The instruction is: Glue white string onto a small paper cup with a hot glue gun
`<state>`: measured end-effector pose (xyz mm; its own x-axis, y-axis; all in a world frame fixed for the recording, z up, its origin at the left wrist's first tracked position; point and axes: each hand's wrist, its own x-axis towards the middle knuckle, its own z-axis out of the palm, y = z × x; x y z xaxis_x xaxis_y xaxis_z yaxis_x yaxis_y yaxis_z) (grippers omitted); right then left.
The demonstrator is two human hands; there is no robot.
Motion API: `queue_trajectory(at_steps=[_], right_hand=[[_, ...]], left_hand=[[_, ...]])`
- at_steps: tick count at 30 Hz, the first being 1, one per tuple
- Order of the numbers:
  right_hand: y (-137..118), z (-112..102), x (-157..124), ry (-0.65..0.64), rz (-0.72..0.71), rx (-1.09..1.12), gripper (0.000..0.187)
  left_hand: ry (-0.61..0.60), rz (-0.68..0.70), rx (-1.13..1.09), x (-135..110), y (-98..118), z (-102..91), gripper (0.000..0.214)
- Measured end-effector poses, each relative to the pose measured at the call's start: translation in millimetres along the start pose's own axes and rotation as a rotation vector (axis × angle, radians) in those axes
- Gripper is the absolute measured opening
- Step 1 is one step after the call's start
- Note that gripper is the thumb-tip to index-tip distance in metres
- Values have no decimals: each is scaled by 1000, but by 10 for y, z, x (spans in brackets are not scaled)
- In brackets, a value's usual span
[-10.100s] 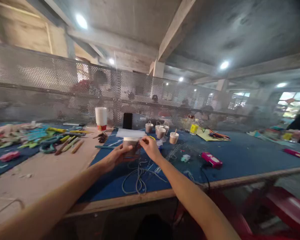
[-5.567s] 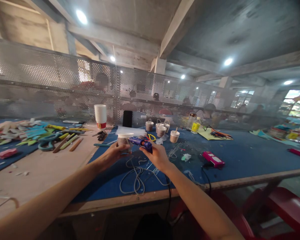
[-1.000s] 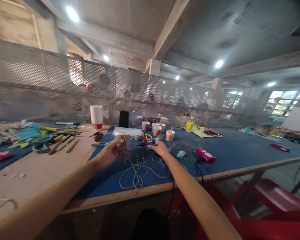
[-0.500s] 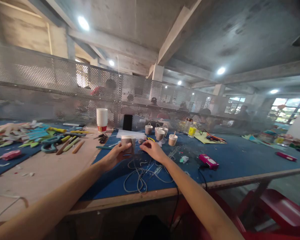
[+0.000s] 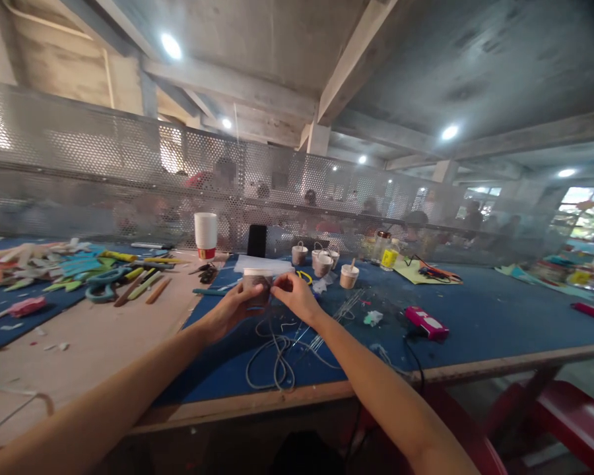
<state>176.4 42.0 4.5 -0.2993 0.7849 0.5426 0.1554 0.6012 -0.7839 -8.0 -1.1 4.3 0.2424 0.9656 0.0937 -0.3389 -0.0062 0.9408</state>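
Observation:
My left hand (image 5: 230, 309) is wrapped around a small paper cup (image 5: 256, 278) with a white rim and a grey-brown covered side, held upright above the blue mat. The fingers of my right hand (image 5: 297, 298) are pinched together close against the cup's right side. Whatever is between those fingertips is too small to make out. Below the cup, a grey cord (image 5: 278, 359) lies in loose loops, and one strand rises toward the cup. Behind my hands stand several similar cups with cord handles, one of them a grey cup (image 5: 323, 265), plus a cup with a stick (image 5: 349, 277).
A stack of white paper cups (image 5: 206, 232) and a black phone (image 5: 257, 241) stand at the back. Scissors (image 5: 103, 284), clay-coloured sticks and cut scraps lie left. To the right are a magenta device (image 5: 426, 323), a yellow-labelled bottle (image 5: 389, 258) and a perforated metal screen (image 5: 287, 191) behind.
My right hand has moved up to the cup's right side, its fingertips now beside the cup. My left hand keeps holding the cup. The view has shifted slightly.

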Motion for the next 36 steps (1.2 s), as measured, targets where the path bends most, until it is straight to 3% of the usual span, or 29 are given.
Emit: queue_trajectory(at_steps=[16,36], right_hand=[[-119,-115,-21,70,49,135,17],[-130,-115,-36,103,106,132,17]], left_hand=[[-36,-26,-1,-63,46,81,35],[-85,-14,-20,-67,43,82,37]])
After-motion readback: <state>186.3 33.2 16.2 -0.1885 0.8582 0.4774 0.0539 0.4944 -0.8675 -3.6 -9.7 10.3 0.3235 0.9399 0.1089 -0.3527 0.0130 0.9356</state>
